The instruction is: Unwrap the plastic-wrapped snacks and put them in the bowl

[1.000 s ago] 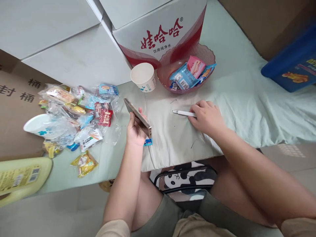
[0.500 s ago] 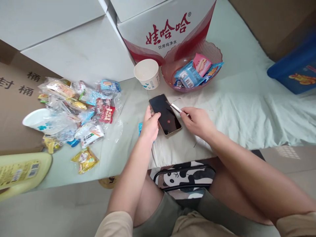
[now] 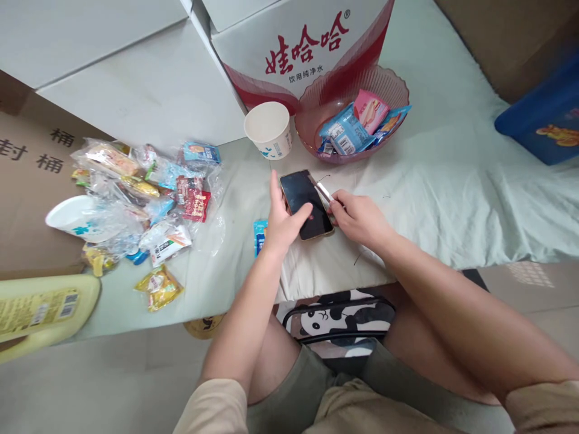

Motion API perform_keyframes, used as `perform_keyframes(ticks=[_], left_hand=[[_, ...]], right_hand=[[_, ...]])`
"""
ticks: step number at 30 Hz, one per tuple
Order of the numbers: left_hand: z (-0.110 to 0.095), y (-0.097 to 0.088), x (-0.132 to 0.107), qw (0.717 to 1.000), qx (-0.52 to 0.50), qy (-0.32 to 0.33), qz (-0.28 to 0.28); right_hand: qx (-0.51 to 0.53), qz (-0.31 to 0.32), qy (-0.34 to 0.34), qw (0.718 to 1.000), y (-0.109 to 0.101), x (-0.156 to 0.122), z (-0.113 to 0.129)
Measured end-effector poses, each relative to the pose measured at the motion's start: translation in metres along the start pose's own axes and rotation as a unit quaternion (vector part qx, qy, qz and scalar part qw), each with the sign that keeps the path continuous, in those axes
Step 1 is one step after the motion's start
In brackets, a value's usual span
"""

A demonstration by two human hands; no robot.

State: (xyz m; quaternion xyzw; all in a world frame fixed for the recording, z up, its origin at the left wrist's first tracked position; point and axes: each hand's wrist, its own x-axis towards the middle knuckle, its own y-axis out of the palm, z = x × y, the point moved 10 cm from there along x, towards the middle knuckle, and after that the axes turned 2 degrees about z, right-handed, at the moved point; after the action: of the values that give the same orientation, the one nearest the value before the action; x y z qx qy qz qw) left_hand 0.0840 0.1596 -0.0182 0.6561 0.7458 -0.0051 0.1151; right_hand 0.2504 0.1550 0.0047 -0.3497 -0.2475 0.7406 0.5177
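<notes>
A dark-screened phone (image 3: 304,199) lies flat on the pale cloth. My left hand (image 3: 281,220) rests at its left edge, fingers stretched out and thumb laid across the screen. My right hand (image 3: 357,216) is closed round a thin white tool (image 3: 324,193) whose tip lies against the phone's right edge. A small blue packet (image 3: 259,234) sits on the cloth just left of my left wrist.
A pink bowl (image 3: 398,90) with several snack packets and a white paper cup (image 3: 268,129) stand behind the phone. A red-and-white carton (image 3: 294,48) is at the back. A heap of wrapped snacks (image 3: 145,199) and a tipped cup (image 3: 72,217) lie left. A blue box (image 3: 543,114) sits right.
My left hand laid the phone flat on the cloth and opened over it. My right hand brought the white tool leftward to the phone's edge.
</notes>
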Motion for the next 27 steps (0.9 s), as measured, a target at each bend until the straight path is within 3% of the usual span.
perform_keyframes(ticks=[4, 10, 15, 21, 27], left_hand=[[-0.009, -0.027, 0.011, 0.999, 0.002, 0.017, -0.050], [-0.032, -0.091, 0.027, 0.985, 0.032, 0.055, -0.162], [-0.045, -0.137, 0.041, 0.970, 0.071, 0.087, -0.214], [-0.039, -0.141, 0.051, 0.956, 0.234, 0.076, -0.162], [-0.048, -0.128, 0.053, 0.858, 0.470, 0.064, -0.195]], right_hand=[[0.011, 0.027, -0.011, 1.000, 0.007, -0.001, 0.002], [0.017, 0.043, -0.009, 0.999, 0.009, -0.002, 0.002], [0.033, 0.042, -0.015, 0.998, 0.010, -0.003, 0.002], [0.024, 0.048, -0.030, 0.998, 0.010, -0.004, 0.003], [-0.048, 0.053, -0.034, 0.997, 0.013, -0.003, 0.009]])
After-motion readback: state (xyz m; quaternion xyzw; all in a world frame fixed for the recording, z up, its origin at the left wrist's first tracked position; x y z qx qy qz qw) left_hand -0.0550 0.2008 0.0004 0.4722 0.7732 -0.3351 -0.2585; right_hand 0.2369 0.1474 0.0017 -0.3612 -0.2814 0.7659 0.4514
